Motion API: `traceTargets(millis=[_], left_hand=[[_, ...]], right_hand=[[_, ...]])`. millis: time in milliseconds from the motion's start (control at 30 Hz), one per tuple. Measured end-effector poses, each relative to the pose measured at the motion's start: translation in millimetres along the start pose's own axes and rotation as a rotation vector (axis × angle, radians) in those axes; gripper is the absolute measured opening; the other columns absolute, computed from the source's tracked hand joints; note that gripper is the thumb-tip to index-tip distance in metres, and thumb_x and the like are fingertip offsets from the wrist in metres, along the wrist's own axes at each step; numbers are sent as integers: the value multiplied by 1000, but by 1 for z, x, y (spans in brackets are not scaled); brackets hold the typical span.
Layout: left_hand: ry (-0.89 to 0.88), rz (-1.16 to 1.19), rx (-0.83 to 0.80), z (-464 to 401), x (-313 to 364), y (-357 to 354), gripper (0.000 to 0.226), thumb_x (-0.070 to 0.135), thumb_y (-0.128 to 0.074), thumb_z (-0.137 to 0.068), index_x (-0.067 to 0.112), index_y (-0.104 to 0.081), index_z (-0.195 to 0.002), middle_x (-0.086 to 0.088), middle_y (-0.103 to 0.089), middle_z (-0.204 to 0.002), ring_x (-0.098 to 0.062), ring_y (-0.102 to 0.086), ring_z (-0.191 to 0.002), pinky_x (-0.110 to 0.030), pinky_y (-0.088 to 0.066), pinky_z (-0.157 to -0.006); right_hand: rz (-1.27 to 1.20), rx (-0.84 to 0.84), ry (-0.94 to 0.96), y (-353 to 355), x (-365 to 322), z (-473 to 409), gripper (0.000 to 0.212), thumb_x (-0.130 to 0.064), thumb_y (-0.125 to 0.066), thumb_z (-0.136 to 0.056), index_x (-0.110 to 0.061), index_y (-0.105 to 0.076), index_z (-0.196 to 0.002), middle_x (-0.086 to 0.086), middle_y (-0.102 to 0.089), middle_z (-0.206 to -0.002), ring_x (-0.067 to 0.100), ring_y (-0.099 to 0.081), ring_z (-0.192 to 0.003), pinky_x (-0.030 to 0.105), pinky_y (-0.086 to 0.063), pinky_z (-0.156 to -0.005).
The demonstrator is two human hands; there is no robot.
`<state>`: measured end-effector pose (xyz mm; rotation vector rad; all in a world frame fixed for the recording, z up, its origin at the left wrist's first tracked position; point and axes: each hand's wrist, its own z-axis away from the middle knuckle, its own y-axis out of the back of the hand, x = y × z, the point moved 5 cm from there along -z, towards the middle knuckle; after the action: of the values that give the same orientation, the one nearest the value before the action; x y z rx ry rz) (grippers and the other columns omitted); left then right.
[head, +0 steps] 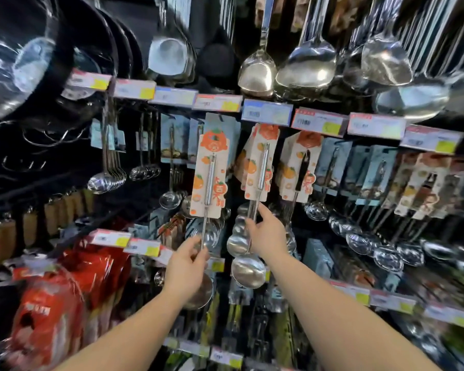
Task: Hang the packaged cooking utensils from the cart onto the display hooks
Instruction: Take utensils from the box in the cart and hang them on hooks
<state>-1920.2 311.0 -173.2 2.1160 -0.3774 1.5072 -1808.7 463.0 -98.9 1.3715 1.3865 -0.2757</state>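
Observation:
My left hand (186, 266) pinches the thin steel stem of a packaged ladle (210, 180), which has an orange-and-cream card around its handle and stands upright in front of the display. Its bowl is partly hidden behind my left wrist. My right hand (265, 231) grips the stem of a second carded ladle (260, 167), whose card top is at the hook under a blue price tag (267, 113). That ladle's round bowl (248, 270) hangs below my right hand. More carded ladles of the same kind hang behind and to the right.
Steel spatulas and ladles (306, 62) hang on the row above. Dark pans (24, 62) crowd the upper left. Red packages (51, 303) sit low on the left. Small ladles (107, 180) hang at the middle left. Price-tag rails cross the display. The cart is out of view.

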Motion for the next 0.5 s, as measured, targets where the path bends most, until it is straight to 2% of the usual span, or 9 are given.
traceTargets(millis=[100, 200, 267, 300, 400, 500], left_hand=[[-10, 4, -25, -2, -2, 1, 41, 23, -54, -95, 23, -46, -136, 4, -66, -90, -10, -65, -80, -29, -53, -61], [-9, 15, -38, -3, -9, 4, 41, 22, -54, -95, 22, -47, -136, 5, -68, -91, -8, -65, -83, -20, -51, -67], [4, 34, -45, -4, -15, 6, 41, 23, -55, -95, 22, -48, -135, 7, -68, -93, -5, -65, -85, -14, -47, -66], [12, 43, -44, -4, -17, 7, 40, 23, -55, -95, 23, -49, -134, 7, -67, -93, -5, -66, -83, -13, -47, -65], [10, 45, -40, -6, -21, 11, 36, 23, -55, -95, 23, -51, -130, 6, -68, -94, -3, -66, -83, -12, -46, -65], [4, 24, -45, -10, -27, 13, 34, 22, -56, -94, 23, -53, -128, 5, -68, -94, -3, -65, -83, -10, -44, -64]], right_hand=[[9, 21, -19, -6, 1, -8, 50, -21, -53, -98, -24, -39, -146, -1, -57, -95, 9, -55, -71, 10, -33, -50], [8, 37, -34, -13, 5, -14, 39, -20, -55, -96, -23, -52, -134, -1, -65, -89, 16, -57, -69, 26, -48, -60], [5, 47, -80, -18, 14, -16, 42, -22, -57, -95, -22, -51, -137, 0, -68, -111, 21, -62, -75, 34, -54, -71], [7, 55, -99, -20, 18, -18, 43, -22, -57, -95, -21, -50, -138, 0, -67, -114, 22, -63, -77, 35, -54, -72], [27, 73, -126, -28, 27, -23, 41, -20, -56, -95, -22, -51, -136, 0, -67, -96, 20, -58, -66, 34, -52, -64], [24, 97, -157, -34, 32, -32, 47, -20, -56, -95, -22, -46, -142, 2, -68, -107, 14, -58, -64, 29, -48, -59]])
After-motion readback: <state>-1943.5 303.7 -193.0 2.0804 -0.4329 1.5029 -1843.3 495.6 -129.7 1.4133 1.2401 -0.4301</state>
